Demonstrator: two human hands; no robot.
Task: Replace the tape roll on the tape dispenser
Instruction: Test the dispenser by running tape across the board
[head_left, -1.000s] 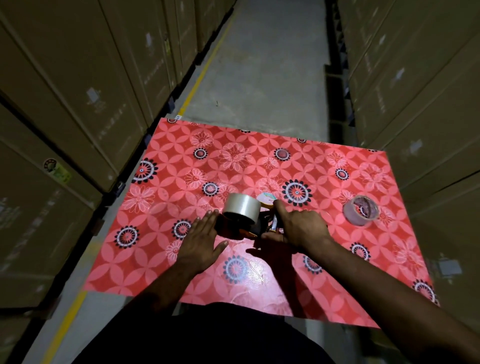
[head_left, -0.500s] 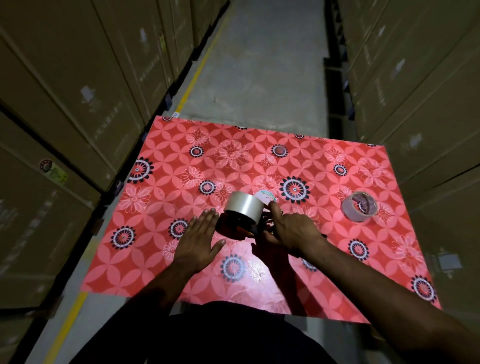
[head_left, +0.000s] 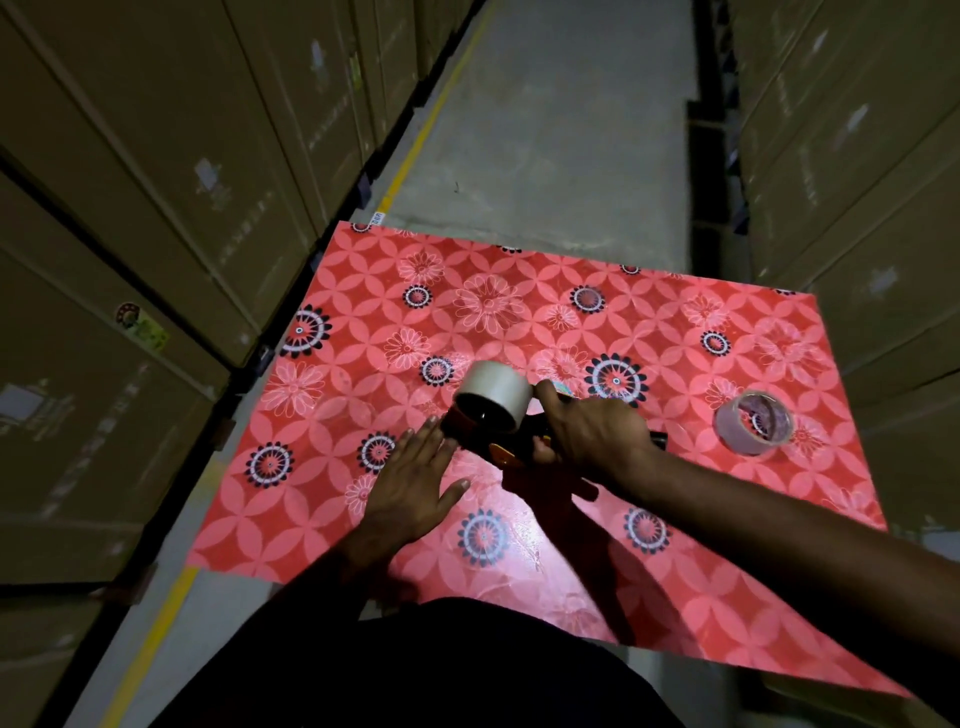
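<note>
A full pale tape roll (head_left: 493, 396) sits on the black and orange tape dispenser (head_left: 501, 451) in the middle of the red flowered table (head_left: 363, 291). My right hand (head_left: 592, 431) is closed around the dispenser's body just right of the roll, thumb up against the roll's side. My left hand (head_left: 415, 480) lies flat and open on the table, fingertips touching the dispenser's left end. A second, thinner and nearly clear tape roll (head_left: 754, 422) lies on its side at the right of the table.
Tall stacks of brown cardboard boxes (head_left: 156, 208) wall in the table on the left and on the right (head_left: 857, 156). A grey concrete aisle (head_left: 545, 130) with a yellow floor line runs away beyond the table's far edge.
Both hands keep nearly the same places. The camera has tilted slightly, so the table sits a little lower and more to the right. The right thumb now rests against the roll.
</note>
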